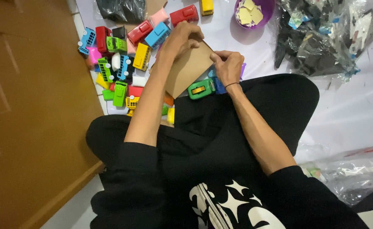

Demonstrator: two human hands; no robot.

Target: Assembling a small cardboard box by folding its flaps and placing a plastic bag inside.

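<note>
Both hands grip a brown cardboard sheet point(189, 68) held tilted above the person's lap: the left hand point(181, 39) curls over its top edge, the right hand point(227, 67) pinches its right corner. A green toy bus point(201, 89) lies just below, apparently touching the card. Colourful toy buses point(125, 63) litter the floor point(352, 106) to the left.

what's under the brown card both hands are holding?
Below the brown card, a green toy vehicle and a blue piece poke out by the right hand. The left hand grips its top. Anything further under is hidden.
</note>
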